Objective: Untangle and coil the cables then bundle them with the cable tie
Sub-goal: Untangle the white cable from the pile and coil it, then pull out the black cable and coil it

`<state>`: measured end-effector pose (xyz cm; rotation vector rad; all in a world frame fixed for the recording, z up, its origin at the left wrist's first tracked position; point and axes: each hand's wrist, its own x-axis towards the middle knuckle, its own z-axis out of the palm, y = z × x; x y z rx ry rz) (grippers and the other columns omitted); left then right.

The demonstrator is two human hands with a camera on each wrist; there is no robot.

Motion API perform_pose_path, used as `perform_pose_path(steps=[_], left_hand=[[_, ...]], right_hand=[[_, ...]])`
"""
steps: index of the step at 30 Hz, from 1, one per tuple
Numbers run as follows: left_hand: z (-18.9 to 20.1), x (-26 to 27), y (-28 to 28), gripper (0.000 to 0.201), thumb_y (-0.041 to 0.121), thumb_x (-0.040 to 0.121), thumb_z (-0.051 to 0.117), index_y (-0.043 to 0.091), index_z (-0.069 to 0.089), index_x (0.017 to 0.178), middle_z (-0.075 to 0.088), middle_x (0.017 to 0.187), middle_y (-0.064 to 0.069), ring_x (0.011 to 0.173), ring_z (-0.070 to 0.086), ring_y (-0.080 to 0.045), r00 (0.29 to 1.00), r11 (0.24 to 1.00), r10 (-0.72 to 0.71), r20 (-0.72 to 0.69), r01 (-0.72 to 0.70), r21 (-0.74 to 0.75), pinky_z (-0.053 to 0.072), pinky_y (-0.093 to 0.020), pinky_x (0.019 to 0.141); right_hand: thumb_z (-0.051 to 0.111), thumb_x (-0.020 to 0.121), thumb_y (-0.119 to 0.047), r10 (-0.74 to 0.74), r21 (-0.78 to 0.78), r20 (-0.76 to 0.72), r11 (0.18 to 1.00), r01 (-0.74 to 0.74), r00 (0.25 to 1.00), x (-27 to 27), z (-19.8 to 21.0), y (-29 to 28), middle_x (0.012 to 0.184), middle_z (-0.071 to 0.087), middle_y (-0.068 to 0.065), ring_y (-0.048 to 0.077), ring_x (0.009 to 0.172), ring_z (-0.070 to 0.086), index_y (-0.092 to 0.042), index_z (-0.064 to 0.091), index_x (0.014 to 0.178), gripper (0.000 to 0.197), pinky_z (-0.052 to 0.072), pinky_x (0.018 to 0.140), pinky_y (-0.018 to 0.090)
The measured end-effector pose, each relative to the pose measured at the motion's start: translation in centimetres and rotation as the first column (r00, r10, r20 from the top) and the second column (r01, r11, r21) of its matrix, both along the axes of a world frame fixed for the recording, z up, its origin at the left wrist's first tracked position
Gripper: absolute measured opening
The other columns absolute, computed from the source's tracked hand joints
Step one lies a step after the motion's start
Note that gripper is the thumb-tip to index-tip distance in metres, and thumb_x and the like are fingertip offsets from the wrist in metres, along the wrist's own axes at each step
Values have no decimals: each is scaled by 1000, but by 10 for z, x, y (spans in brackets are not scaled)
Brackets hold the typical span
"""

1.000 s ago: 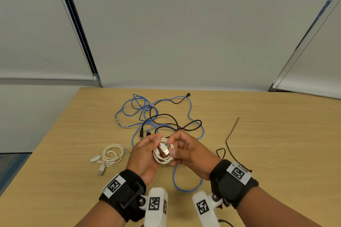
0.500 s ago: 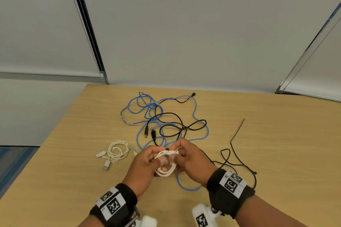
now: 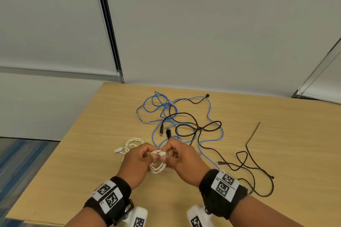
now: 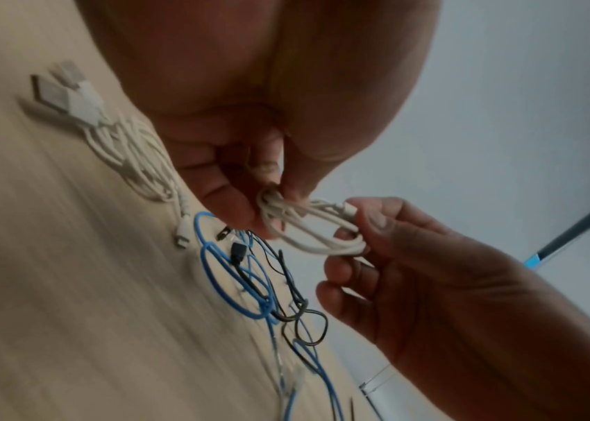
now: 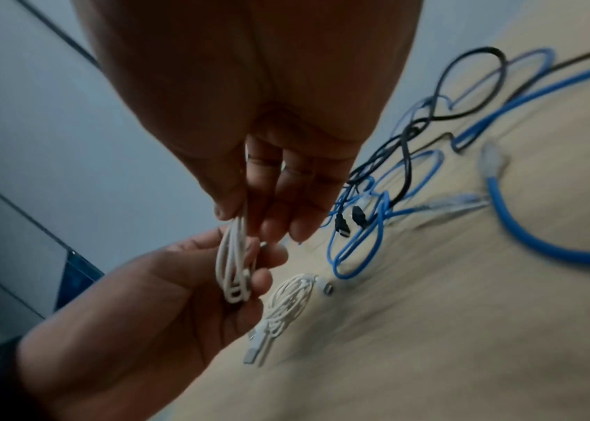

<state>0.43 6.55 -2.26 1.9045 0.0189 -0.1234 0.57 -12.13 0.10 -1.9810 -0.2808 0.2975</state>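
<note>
A small white cable coil (image 3: 157, 167) hangs above the table between both hands. My left hand (image 3: 153, 154) pinches the coil's top between thumb and fingers. My right hand (image 3: 167, 156) pinches the coil's other side together with its USB plug (image 3: 164, 153). The left wrist view shows the coil (image 4: 317, 232) stretched between the left fingertips (image 4: 250, 210) and the right thumb (image 4: 376, 219). A second white coil (image 3: 132, 143) lies on the table just left of the hands. A blue cable (image 3: 209, 116) and a black cable (image 3: 186, 116) lie tangled beyond them.
A thin black cable (image 3: 255, 168) loops over the wooden table (image 3: 286, 143) on the right, and a straight dark strand (image 3: 254, 132) runs up from it. The table's left edge (image 3: 60, 145) drops to carpet. A grey wall stands behind the far edge.
The hands have shifted a little nearer to me with the white coil. The plug, held over the coil's middle before, now lies across its top between the fingertips.
</note>
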Motion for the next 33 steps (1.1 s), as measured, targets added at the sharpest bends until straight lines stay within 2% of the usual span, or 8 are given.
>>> perform_pose_path(steps=[4, 8, 11, 15, 23, 27, 30, 33], left_hand=[[-3, 13, 22, 22, 9, 89, 69, 29, 76, 83, 70, 79, 13, 80, 63, -1, 992, 967, 47, 118, -75, 245, 40, -9, 68], [-9, 31, 43, 15, 12, 93, 66, 24, 77, 96, 71, 96, 4, 95, 64, -18, 994, 921, 94, 55, -108, 374, 42, -25, 81], [-9, 38, 45, 21, 13, 93, 64, 22, 73, 111, 66, 110, -2, 107, 63, -21, 996, 908, 87, 31, -92, 408, 45, -29, 93], [-2, 35, 25, 25, 16, 92, 67, 25, 70, 115, 55, 116, 1, 112, 56, -19, 994, 921, 8, 113, -51, 386, 41, -30, 97], [35, 42, -45, 27, 27, 92, 69, 36, 63, 117, 55, 114, 12, 106, 60, -7, 961, 956, -184, 206, 126, 264, 38, -5, 81], [53, 51, -78, 50, 46, 86, 70, 40, 54, 134, 55, 120, 16, 111, 55, -1, 937, 934, -248, 245, 165, 316, 44, -24, 93], [62, 59, -96, 25, 43, 95, 59, 40, 68, 118, 66, 107, 9, 102, 62, -11, 915, 907, -277, 294, 147, 395, 51, -36, 90], [59, 68, -96, 23, 38, 101, 52, 35, 74, 102, 67, 97, 5, 95, 63, -18, 931, 870, -269, 247, 125, 476, 51, -39, 86]], right_hand=[[56, 92, -18, 7, -37, -102, 999, -11, 995, 23, 10, -6, 77, 72, -4, 9, 71, 69, -30, 66, 87, 16, 58, 69, 32], [55, 97, -30, -202, -429, 99, 875, 225, 974, 59, 13, -27, 97, 73, 2, 20, 87, 68, -24, 70, 108, 19, 57, 86, 41], [56, 99, -38, -163, -634, 53, 757, 159, 985, 75, 10, -34, 125, 68, 7, 24, 109, 65, -23, 59, 137, 41, 53, 91, 37], [56, 97, -27, -78, -750, 42, 656, 83, 996, 76, 4, -42, 115, 69, 6, 26, 100, 65, -23, 69, 109, 18, 56, 84, 38], [61, 97, -24, -371, -181, 321, 879, 441, 872, 74, 65, -82, 93, 69, 4, 25, 87, 63, -21, 70, 91, 12, 49, 79, 35], [64, 95, -23, -461, 104, 193, 887, 449, 866, 66, 101, -100, 78, 65, -3, 13, 70, 63, -20, 70, 82, 14, 54, 61, 31], [59, 98, -23, -464, 161, 186, 884, 439, 866, 60, 114, -114, 80, 62, -3, 10, 67, 65, -17, 66, 88, 14, 54, 58, 26], [52, 103, -20, -549, 287, 111, 816, 503, 828, 57, 124, -135, 88, 58, 1, 15, 69, 65, -13, 60, 94, 14, 53, 55, 27]])
